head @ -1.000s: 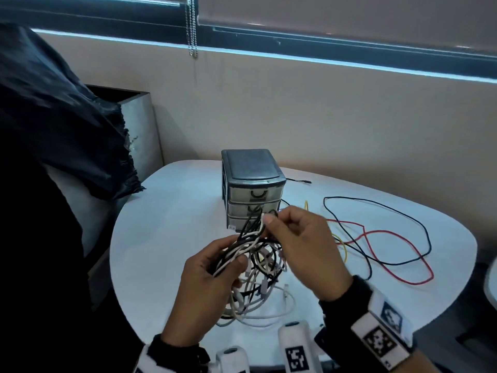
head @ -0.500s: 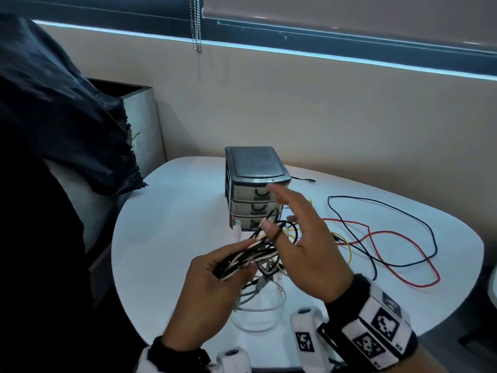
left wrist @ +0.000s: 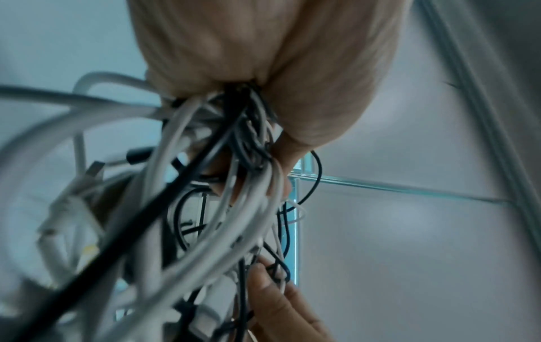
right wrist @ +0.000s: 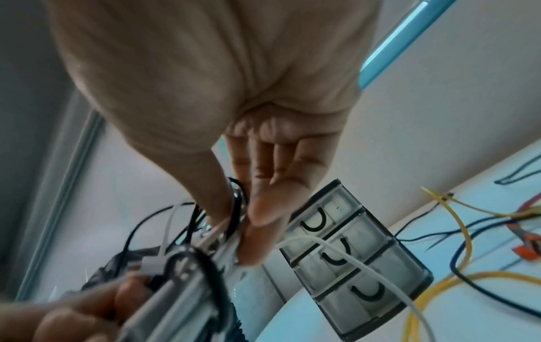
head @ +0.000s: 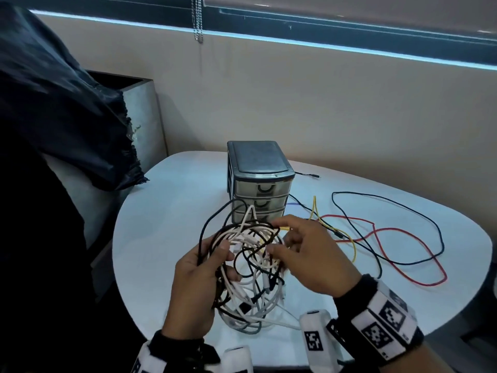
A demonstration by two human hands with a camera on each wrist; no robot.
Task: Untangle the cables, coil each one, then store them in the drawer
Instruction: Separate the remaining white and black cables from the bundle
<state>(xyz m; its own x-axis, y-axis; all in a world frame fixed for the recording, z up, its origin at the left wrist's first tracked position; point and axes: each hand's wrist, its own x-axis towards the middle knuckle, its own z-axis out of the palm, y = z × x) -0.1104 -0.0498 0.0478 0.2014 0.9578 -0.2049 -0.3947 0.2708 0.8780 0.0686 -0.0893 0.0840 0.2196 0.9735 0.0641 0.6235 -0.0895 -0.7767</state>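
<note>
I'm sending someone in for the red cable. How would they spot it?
On the white table, look right of the grey drawer unit, where loose wires lie spread flat. The red cable loops under a dark one beside a yellow one; it is the only red strand.

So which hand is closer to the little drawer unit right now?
The right hand. Its fingertips sit just in front of the bottom drawer of the drawer unit, working into the cable tangle. The left hand grips the tangle lower down, nearer the person.
</note>
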